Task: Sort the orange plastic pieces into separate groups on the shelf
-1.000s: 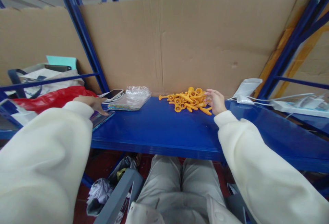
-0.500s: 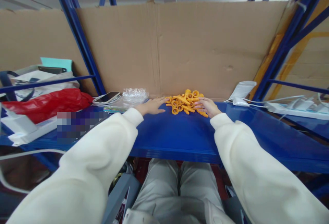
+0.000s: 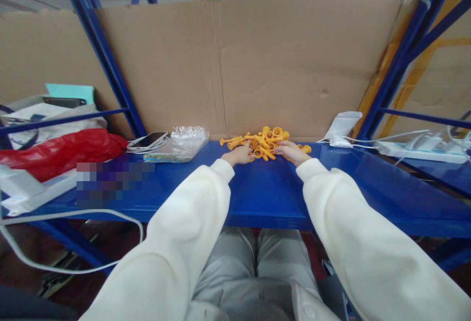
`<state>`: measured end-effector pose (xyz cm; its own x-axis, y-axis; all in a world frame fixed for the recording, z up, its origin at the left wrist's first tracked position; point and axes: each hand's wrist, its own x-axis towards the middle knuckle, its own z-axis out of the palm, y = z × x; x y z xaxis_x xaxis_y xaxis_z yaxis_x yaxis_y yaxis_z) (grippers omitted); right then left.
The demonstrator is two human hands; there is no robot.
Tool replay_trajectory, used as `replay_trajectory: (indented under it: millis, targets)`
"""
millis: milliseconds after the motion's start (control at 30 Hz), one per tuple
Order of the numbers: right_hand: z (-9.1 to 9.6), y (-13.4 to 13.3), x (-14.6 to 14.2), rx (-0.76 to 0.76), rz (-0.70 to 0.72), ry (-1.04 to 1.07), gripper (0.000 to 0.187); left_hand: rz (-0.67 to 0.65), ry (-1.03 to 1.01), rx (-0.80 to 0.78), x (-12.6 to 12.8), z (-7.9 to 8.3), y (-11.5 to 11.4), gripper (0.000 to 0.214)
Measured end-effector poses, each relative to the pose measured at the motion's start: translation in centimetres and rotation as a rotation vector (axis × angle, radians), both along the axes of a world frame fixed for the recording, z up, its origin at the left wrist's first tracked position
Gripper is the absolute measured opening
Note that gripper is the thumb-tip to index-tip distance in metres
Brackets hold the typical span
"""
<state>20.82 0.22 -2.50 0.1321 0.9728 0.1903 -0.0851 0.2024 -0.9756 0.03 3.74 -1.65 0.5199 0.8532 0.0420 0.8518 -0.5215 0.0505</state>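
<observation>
Centrally located at the back of the blue metal shelf (image 3: 257,198), against the brown cardboard back panel (image 3: 287,66): loose heap of small orange plastic pieces (image 3: 265,137), each a slim stem with a flared cup end.

Left hand (image 3: 239,155): resting at the heap's near left edge, fingers curled and touching the pieces. Cannot tell whether closed on one.

Right hand (image 3: 292,151): at the heap's near right edge, fingers laid forward into the pieces, close together. Grip likewise not discernible.

Handling, as judged:
- Probably very light and stiff, moulded plastic.
- Smooth, so likely to slide on the glossy shelf and to roll on the round cups.
- Unlikely to break under finger pressure.
- Best pinched at the stem, between thumb and forefinger, since the cup is wider and more apt to slip.
- Interlocked in the heap, so expect neighbours to lift or scatter.

Containers:
- Clear crinkled plastic bag (image 3: 186,142), left of the heap, well apart from it. Lying flat over something multicoloured, not identifiable.
- Red plastic bag (image 3: 62,150), far left. Bulging, contents hidden.
</observation>
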Motion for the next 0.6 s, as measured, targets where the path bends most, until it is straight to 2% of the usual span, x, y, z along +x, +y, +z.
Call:
replay_trajectory:
  millis: [133, 267, 367, 467, 600]
  targets:
    - [-0.2, 0.6, 0.4, -0.072, -0.010, -0.125, 0.024, 0.035, -0.034, 0.000, 1.1, 0.0, -0.7, 0.045]
    - [-0.1, 0.4, 0.2, -0.084, 0.021, -0.192, 0.023, 0.008, -0.110, 0.045, 0.8, -0.8, -0.9, 0.043]
    - [-0.2, 0.3, -0.1, -0.059, 0.038, -0.207, 0.022, -0.049, -0.225, 0.079, -0.1, -1.4, -0.7, 0.041]
    - [-0.6, 0.7, -0.1, -0.028, -0.018, -0.244, 0.022, -0.074, -0.345, 0.106, -0.6, -1.8, -0.5, 0.043]
    - [-1.1, 1.3, 0.4, 0.069, -0.102, -0.436, 0.026, -0.102, -0.500, 0.131, -0.2, -2.5, -0.2, 0.047]
